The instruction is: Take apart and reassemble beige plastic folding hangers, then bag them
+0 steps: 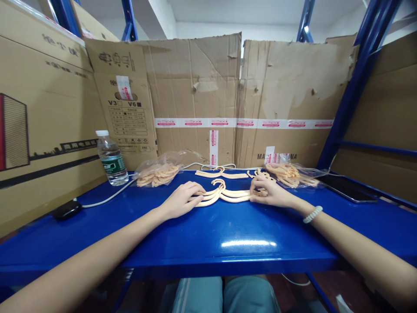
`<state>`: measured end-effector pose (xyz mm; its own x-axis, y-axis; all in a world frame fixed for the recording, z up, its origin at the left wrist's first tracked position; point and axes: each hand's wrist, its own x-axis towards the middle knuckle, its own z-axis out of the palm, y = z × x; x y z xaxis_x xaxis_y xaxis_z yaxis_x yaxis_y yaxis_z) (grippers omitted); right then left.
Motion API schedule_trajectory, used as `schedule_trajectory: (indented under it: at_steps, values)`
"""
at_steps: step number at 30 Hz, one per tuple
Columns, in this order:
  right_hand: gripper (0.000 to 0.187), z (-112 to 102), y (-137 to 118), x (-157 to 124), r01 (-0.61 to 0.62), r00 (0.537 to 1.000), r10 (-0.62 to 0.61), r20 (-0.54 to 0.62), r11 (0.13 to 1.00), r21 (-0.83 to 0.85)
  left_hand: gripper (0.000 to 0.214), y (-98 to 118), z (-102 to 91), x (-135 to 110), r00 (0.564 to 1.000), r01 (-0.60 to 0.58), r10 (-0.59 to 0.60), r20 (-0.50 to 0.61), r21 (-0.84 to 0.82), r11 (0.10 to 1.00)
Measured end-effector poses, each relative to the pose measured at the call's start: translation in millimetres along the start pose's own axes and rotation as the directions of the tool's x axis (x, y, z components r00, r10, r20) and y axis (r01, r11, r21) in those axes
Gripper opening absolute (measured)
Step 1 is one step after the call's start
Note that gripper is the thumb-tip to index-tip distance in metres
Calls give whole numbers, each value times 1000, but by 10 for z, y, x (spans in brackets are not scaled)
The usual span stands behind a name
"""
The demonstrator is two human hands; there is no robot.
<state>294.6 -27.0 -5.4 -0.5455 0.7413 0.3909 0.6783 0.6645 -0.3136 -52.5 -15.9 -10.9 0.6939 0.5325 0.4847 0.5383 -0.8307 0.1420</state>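
Note:
Several cream-coloured clothes hangers [235, 196] lie together on the blue shelf top in front of me, their hooks pointing away. My left hand [183, 198] is closed on the left ends of these hangers, thumb nearer me and fingers on the far side. At their right ends, my right hand [269, 191] grips them between thumb and fingers. Just behind lies another hanger [221, 174], apart from the held ones. More loose hangers [260, 174] sit beyond my right hand, partly hidden by it.
A clear bag of hangers [159, 174] lies at the left, another bag of hangers [288, 174] at the right. A water bottle [112, 161] stands by the cardboard wall [195, 95]. A black mouse-like device [67, 210] with a white cable is at left, a dark phone [347, 189] at right.

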Motion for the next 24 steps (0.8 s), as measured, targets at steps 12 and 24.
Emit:
schedule_trajectory:
  at_steps: [12, 24]
  values:
    - [19, 21, 37, 2, -18, 999, 17, -30, 999, -42, 17, -91, 28, -13, 997, -63, 67, -43, 88, 994]
    - [14, 32, 16, -14, -39, 999, 37, -27, 996, -80, 24, -71, 36, -36, 997, -20, 31, -68, 156, 988]
